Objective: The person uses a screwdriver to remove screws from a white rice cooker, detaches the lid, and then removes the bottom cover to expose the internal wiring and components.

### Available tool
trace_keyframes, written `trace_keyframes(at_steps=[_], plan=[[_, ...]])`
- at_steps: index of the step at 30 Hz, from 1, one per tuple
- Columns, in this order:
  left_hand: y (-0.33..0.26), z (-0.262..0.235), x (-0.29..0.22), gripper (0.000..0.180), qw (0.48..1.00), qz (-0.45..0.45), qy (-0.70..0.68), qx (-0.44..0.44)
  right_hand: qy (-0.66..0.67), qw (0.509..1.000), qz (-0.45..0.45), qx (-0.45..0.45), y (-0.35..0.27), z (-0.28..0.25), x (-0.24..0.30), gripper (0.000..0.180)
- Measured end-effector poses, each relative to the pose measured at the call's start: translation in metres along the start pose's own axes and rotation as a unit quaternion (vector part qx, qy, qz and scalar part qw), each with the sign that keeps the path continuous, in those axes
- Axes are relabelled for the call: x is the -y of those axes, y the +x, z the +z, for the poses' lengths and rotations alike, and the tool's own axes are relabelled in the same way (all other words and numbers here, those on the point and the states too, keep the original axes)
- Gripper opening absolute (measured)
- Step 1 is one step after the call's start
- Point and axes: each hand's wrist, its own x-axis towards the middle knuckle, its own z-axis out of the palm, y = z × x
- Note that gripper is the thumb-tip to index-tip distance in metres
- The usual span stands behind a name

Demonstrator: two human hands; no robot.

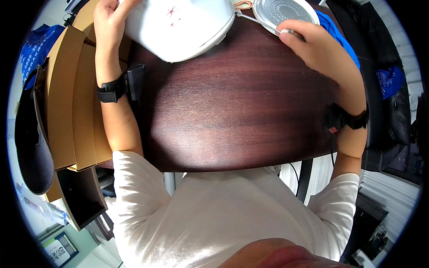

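I see white characters and digits on blue bag, upper left. White marks on blue bundle, right: can't read. Print on card, lower left: too small.

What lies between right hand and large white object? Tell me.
Head view: held tool's metal shaft, with dark tabletop and part of a round disc behind.

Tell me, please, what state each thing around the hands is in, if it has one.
Left hand: at the white dish's edge; grip cut off by the frame.
Right hand: closed on the metal utensil.
White dish: partly out of view; contents, if any, not visible.
Metal utensil: held, its far end near the white dish.
Blue cloth: bunched.
Left wrist strap: fastened.
Right wrist strap: fastened.
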Motion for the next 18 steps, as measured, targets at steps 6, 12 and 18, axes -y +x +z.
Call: trace_keyframes(at_steps=[6, 12, 18], plan=[[0.007, -0.013, 0.049, 0.043, 0.994, 0.029, -0.093, -0.057, 0.047, 0.979, 0.168, 0.106, 0.023, 0.002, -0.004, 0.022], [0.011, -0.022, 0.066, 0.040, 0.989, 0.048, -0.109, -0.090, 0.084, 0.991, 0.093, 0.055, -0.005, -0.006, 0.011, 0.023], [0.009, -0.021, 0.053, 0.039, 0.996, 0.047, -0.066, -0.035, 0.111, 0.988, 0.091, 0.063, -0.016, -0.006, 0.013, 0.020]])
